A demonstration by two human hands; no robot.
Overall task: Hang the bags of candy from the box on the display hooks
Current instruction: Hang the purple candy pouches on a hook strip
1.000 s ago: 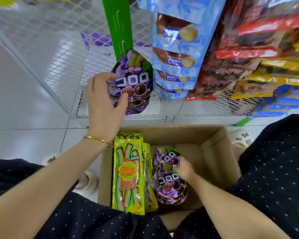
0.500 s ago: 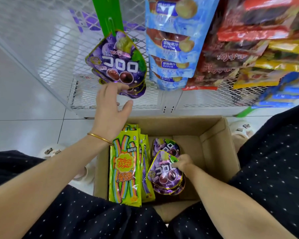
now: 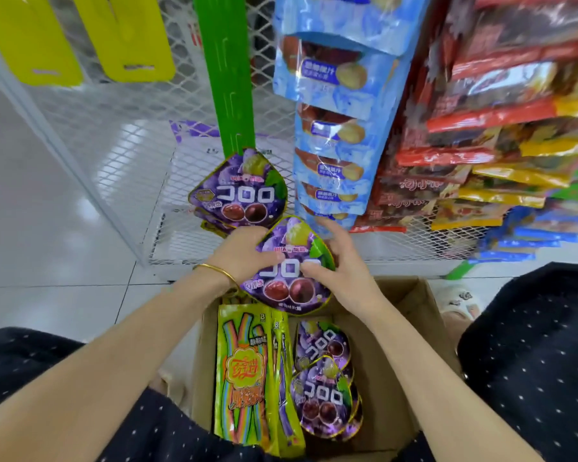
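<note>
A purple grape-candy bag (image 3: 289, 271) is held above the cardboard box (image 3: 404, 305) by both hands. My left hand (image 3: 244, 255) grips its left edge, thumb on the front. My right hand (image 3: 341, 271) grips its right edge, thumb across the front. Just above, several purple bags (image 3: 239, 191) hang at the bottom of a green display strip (image 3: 226, 78). In the box lie more purple bags (image 3: 324, 391) and green rainbow-candy bags (image 3: 244, 378).
Blue snack bags (image 3: 334, 128) hang right of the green strip, with red and yellow packs (image 3: 481, 128) further right. White wire mesh (image 3: 121, 121) backs the display. Yellow strips (image 3: 127, 35) hang at the top left. White tiled floor lies to the left.
My right hand lifted a purple bag out of the box up to below the hanging bags. My left hand came off the hanging bags and took hold of the lifted bag's left edge.
</note>
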